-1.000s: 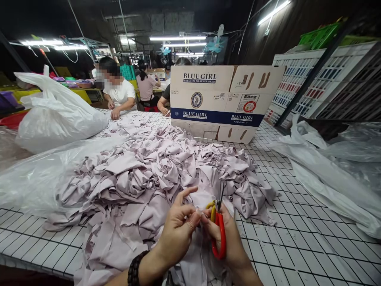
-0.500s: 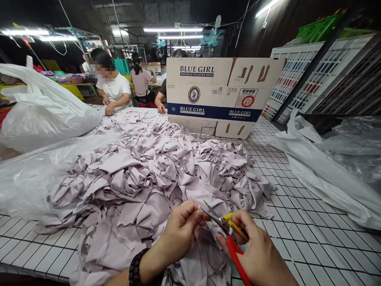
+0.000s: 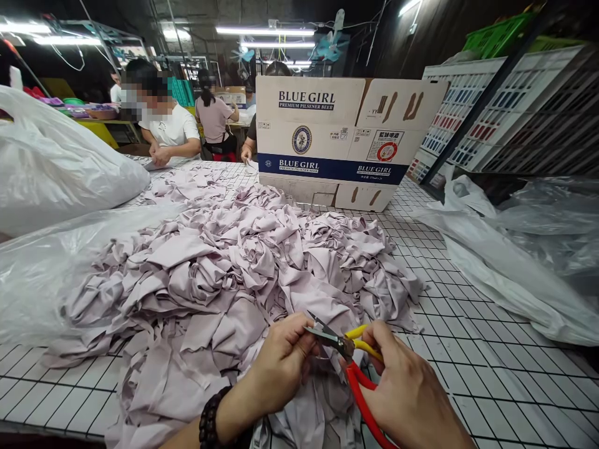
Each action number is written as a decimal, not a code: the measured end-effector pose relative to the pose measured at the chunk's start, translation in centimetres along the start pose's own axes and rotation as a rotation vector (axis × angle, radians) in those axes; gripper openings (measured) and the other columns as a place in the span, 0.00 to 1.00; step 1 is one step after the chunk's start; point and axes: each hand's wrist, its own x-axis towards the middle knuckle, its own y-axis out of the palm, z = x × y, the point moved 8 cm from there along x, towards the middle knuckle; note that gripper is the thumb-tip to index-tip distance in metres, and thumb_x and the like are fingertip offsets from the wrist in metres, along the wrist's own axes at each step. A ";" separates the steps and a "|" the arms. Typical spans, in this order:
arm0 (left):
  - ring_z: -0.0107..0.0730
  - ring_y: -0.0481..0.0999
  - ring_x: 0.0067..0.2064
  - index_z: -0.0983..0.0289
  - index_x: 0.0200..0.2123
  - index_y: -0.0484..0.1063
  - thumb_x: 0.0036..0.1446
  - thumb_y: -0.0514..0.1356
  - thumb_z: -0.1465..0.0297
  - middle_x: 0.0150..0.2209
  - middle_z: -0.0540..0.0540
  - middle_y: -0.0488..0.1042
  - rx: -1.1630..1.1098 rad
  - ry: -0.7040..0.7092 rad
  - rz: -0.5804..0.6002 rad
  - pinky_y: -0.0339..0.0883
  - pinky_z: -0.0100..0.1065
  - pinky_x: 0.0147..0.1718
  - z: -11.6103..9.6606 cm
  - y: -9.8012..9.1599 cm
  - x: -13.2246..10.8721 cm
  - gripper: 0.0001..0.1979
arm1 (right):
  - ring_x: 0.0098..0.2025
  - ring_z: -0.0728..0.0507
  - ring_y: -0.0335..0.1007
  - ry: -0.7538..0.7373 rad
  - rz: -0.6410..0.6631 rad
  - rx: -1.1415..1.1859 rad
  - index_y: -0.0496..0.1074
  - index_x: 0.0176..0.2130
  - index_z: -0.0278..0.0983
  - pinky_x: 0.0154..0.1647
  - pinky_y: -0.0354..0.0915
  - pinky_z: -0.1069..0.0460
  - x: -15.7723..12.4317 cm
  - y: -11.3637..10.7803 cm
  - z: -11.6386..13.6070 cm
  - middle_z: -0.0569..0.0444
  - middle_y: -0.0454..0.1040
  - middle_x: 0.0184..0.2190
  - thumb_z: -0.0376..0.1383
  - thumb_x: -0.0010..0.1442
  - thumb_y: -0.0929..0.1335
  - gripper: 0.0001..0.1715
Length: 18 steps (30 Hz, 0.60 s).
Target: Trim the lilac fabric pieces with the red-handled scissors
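The right hand point(image 3: 409, 381) grips red-and-yellow-handled scissors point(image 3: 347, 350), blades against the left hand point(image 3: 281, 357), pinched closed, contents unclear. Crumpled, matte lilac cloth point(image 3: 248, 249) heaps the black-gridded white table point(image 3: 472, 358); beyond, a printed Blue Girl carton point(image 3: 327, 140), fluorescent tubes point(image 3: 266, 31).

On our left wrist point(image 3: 230, 413) we see a bracelet point(image 3: 211, 416) of dark, rounded beads, apparently strung in more than one row, though shadow blurs the detail. Our fingers point(image 3: 296, 325) and forearms point(image 3: 447, 424) are bare.

l hand point(image 3: 282, 357) pinched nr curled r hand point(image 3: 406, 381)
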 end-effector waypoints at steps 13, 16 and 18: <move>0.22 0.56 0.19 0.63 0.25 0.64 0.60 0.57 0.55 0.19 0.45 0.56 -0.181 -0.067 0.055 0.49 0.26 0.18 -0.1 0.3 -0.1 0.19 | 0.20 0.45 0.67 0.014 0.089 -0.032 0.53 0.29 0.44 0.20 0.58 0.52 0.0 0.0 0.3 0.62 0.68 0.19 0.41 0.50 0.68 0.16; 0.20 0.54 0.19 0.65 0.26 0.66 0.59 0.57 0.53 0.19 0.44 0.55 -0.251 -0.092 0.088 0.47 0.25 0.18 -0.1 0.7 -0.2 0.20 | 0.20 0.46 0.65 0.042 0.148 -0.024 0.52 0.29 0.44 0.21 0.57 0.53 -0.2 0.3 0.0 0.63 0.67 0.19 0.44 0.53 0.66 0.16; 0.19 0.53 0.18 0.65 0.27 0.66 0.58 0.58 0.52 0.19 0.44 0.56 -0.279 -0.104 0.097 0.46 0.25 0.17 -0.1 0.8 -0.2 0.21 | 0.20 0.46 0.65 0.057 0.175 -0.020 0.52 0.29 0.44 0.22 0.58 0.53 -0.3 0.4 -0.1 0.63 0.67 0.19 0.44 0.54 0.66 0.16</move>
